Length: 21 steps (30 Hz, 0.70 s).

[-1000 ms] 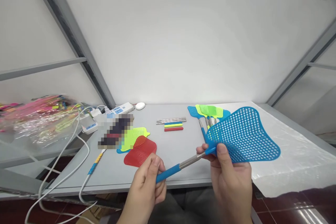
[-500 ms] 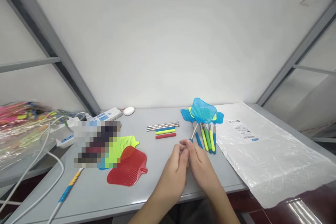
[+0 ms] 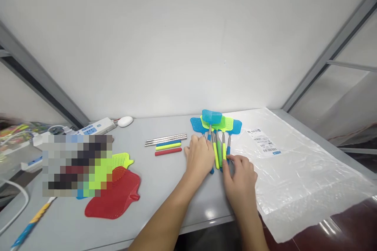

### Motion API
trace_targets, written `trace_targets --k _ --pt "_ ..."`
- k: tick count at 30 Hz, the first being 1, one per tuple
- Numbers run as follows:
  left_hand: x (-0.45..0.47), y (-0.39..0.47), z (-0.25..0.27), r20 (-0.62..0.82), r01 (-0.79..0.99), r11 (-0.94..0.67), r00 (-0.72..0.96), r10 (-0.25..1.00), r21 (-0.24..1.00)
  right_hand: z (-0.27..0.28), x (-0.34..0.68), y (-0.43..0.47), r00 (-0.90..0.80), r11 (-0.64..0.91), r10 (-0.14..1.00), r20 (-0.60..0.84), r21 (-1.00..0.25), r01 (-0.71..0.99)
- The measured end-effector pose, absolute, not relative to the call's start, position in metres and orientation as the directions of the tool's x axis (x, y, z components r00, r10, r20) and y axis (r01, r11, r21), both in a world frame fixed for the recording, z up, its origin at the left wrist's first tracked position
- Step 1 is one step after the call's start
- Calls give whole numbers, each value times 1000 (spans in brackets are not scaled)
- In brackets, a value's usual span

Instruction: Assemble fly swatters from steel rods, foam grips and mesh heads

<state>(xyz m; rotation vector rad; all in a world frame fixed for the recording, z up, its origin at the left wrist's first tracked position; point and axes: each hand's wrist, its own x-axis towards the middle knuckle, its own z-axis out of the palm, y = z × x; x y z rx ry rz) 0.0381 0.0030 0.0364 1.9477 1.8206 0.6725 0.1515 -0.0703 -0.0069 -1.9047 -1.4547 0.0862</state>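
Several fly swatters with blue, yellow-green and green mesh heads lie bunched together, their handles pointing toward me. My left hand (image 3: 200, 155) is closed on the left side of the bunch, over the handle of a blue fly swatter (image 3: 212, 117) whose head rests on top of the others. Its thumb is hidden. On the right, my right hand (image 3: 240, 172) has thumb and bent fingers at the lower handles, around the outer blue handle (image 3: 229, 150) and touching a yellow-green handle (image 3: 224, 151).
Left of the bunch lie metal rods (image 3: 166, 139) and loose grips, including a red grip (image 3: 168, 151). A red swatter head (image 3: 118, 196) overlaps a yellow-green head (image 3: 120, 160). Plastic packaging (image 3: 303, 172) covers the right side. Power strips (image 3: 97, 126) and cables stand at left.
My hands were together near the front edge, holding the blue fly swatter. They have moved forward and apart, and that swatter now lies with the bunch. The view has shifted right.
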Motion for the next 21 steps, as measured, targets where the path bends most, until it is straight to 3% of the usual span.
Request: trace_targets --k 6,12,21 --pt "49 -3 29 90 879 -80 42 995 471 2 144 -73 320 -117 902 290 -549 828" --pt "51 -7 32 108 873 -252 228 968 418 8 145 -73 314 -88 898 309 -573 815" --pt "36 4 39 177 783 -418 381 908 460 9 145 -72 351 -52 876 332 -658 751"
